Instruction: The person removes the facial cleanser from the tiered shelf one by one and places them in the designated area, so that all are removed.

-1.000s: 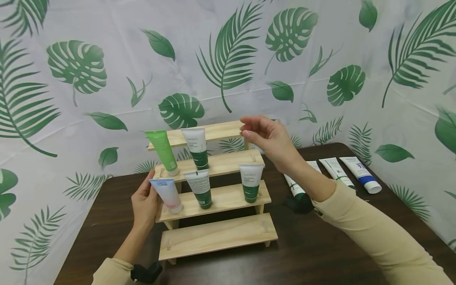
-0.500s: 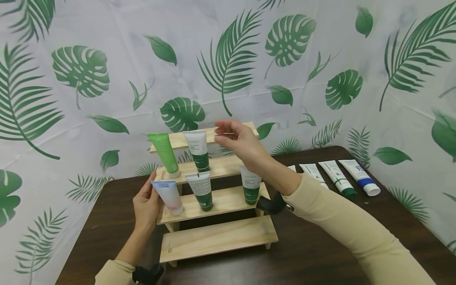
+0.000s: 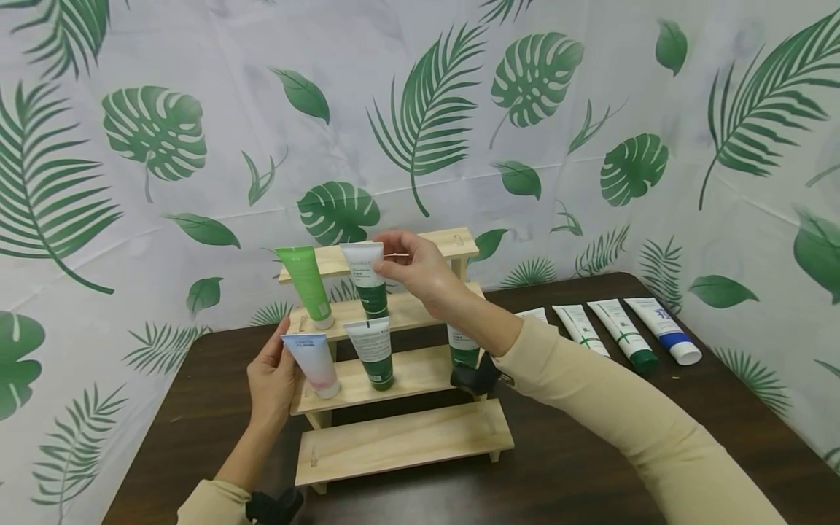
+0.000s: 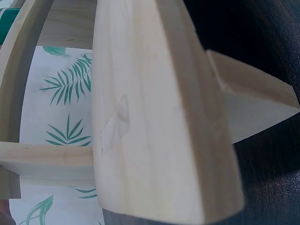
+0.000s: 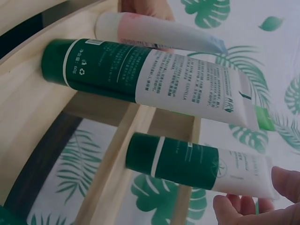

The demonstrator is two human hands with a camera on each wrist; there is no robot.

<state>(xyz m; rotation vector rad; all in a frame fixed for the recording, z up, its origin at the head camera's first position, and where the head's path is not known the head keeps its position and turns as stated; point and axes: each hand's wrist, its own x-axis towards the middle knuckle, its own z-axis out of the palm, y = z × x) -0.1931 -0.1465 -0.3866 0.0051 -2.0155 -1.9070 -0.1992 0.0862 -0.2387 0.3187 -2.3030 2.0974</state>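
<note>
My right hand (image 3: 420, 273) pinches the flat top end of a white-and-green squeeze tube (image 3: 372, 295) on the second shelf from the top. That tube stands on its green cap; the right wrist view shows thumb and fingers on either side of its end. My left hand (image 3: 270, 375) holds the left side of the stepped wooden display rack (image 3: 400, 441), its fingers partly hidden behind a pink-and-blue tube (image 3: 313, 364). A bright green tube (image 3: 305, 284) leans beside the pinched one. Another white-and-green tube (image 3: 371, 354) stands one shelf lower; a similar tube (image 3: 463, 350) is partly covered by my right wrist.
Several tubes lie flat on the dark table (image 3: 216, 401) to the right, among them a white-and-blue tube (image 3: 663, 328) and a green-capped tube (image 3: 623, 335). A leaf-print cloth (image 3: 249, 109) hangs close behind the rack.
My right hand has moved left and slightly down from the rack's upper right to the white-and-green tube and taken hold of its top. The left hand stays at the rack's side.
</note>
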